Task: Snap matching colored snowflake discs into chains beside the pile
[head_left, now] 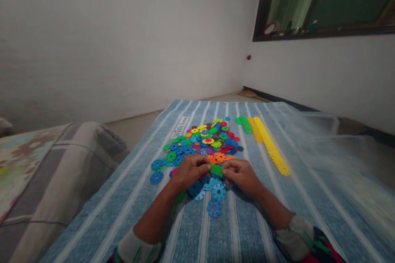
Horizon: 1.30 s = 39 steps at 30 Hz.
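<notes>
Left hand [194,169] and right hand [239,172] are pinching green pieces [216,169] between fingers [204,168]; yellow strip [271,146] is lying at their two o'clock.

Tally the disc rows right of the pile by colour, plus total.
Yellow row: 1
Orange row: 1
Green row: at least 1, possibly 2 side by side
Total: at least 3

Discs in the pile overlap too much to count.

We see a dark-framed window [339,0] at 2 o'clock, a white wall [123,28] toward 11, and, between 8 and 9, a floral cloth [31,146] lying on a grey striped cover [77,160].
</notes>
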Motion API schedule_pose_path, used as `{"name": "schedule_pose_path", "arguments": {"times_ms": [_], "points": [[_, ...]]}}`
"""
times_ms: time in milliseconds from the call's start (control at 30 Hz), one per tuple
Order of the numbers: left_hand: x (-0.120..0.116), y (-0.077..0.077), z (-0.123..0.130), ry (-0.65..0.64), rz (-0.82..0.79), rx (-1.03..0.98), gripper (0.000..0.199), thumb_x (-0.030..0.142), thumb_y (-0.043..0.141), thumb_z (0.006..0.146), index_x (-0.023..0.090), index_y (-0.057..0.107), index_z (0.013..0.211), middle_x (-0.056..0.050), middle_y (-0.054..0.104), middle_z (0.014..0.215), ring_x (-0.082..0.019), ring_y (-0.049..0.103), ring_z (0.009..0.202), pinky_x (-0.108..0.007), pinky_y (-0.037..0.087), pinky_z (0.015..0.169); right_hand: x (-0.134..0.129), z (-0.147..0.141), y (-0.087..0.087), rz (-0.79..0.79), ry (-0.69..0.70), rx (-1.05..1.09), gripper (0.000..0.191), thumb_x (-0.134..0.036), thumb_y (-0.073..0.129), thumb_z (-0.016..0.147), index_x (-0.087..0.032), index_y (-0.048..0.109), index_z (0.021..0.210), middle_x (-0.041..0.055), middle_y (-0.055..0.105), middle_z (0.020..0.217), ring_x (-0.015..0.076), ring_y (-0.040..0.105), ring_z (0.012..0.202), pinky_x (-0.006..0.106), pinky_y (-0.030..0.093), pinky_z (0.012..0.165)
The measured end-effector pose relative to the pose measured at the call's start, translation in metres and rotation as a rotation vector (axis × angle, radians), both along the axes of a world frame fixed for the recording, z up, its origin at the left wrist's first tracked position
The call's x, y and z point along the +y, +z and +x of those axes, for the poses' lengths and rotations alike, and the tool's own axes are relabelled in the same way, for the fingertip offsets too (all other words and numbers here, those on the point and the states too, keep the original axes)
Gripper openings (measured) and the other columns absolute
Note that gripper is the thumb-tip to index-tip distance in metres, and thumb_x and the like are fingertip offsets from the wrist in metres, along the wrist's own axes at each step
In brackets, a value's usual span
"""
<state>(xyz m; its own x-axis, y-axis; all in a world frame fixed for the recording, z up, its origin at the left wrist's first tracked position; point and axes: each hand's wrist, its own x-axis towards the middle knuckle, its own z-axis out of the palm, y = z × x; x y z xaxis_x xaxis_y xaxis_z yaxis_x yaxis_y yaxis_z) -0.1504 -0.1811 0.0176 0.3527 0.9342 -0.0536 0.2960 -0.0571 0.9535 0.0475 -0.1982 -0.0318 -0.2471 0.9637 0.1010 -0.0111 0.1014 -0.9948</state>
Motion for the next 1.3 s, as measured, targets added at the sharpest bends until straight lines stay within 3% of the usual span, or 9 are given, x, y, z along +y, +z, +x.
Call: {"name": "schedule_pose_path", "arguments": {"times_ms": [233,567,800,1133,1300], "points": [[0.002,-0.012,0.005,0.023,-0.019,-0.010,0.022,0.037,0.068,0.064,0.016,0.068,0.070,0.000,0.063,0.059,-0.009,0.051,0.049,-0.022,0.039,0.048,0.003,0.000,-0.005,-0.016,-0.016,0.037,0.019,-0.034,0.068,0.073,-0.016,0.062,0.068,-0.0027,0.060,0.047,0.0087,0.049,0.039,0.020,0.037,0.044],[0.002,-0.023,0.014,0.069,-0.081,-0.091,0.021,0.034,0.071,0.063,0.014,0.067,0.068,-0.004,0.070,0.060,-0.013,0.058,0.050,-0.025,0.045,0.051,0.005,0.000,-0.007,-0.045,0.011,0.057,0.017,-0.032,0.067,0.073,-0.016,0.063,0.069,-0.0022,0.062,0.049,0.0095,0.052,0.042,0.021,0.040,0.046],[0.002,-0.024,0.015,0.143,-0.060,-0.099,0.021,0.033,0.072,0.062,0.015,0.063,0.068,-0.004,0.070,0.058,-0.012,0.057,0.048,-0.024,0.044,0.050,0.005,0.000,-0.001,-0.007,-0.022,-0.022,0.017,-0.032,0.064,0.074,-0.016,0.064,0.069,-0.0031,0.060,0.049,0.0088,0.050,0.042,0.020,0.038,0.046],[-0.002,-0.025,0.017,0.103,-0.025,-0.099,0.019,0.032,0.072,0.064,0.015,0.065,0.066,-0.003,0.070,0.058,-0.013,0.058,0.051,-0.024,0.044,0.053,0.007,-0.001,0.001,-0.030,-0.006,-0.099,0.014,-0.029,0.063,0.074,-0.016,0.064,0.070,-0.0036,0.058,0.051,0.0088,0.050,0.045,0.019,0.035,0.045],[-0.001,-0.023,0.013,0.155,0.037,-0.076,0.020,0.035,0.070,0.065,0.016,0.066,0.066,-0.002,0.069,0.058,-0.013,0.059,0.053,-0.024,0.045,0.054,0.027,0.016,0.015,0.035,0.055,-0.253,0.009,-0.023,0.061,0.074,-0.017,0.065,0.069,-0.0045,0.058,0.050,0.0093,0.050,0.045,0.019,0.035,0.046]]}}
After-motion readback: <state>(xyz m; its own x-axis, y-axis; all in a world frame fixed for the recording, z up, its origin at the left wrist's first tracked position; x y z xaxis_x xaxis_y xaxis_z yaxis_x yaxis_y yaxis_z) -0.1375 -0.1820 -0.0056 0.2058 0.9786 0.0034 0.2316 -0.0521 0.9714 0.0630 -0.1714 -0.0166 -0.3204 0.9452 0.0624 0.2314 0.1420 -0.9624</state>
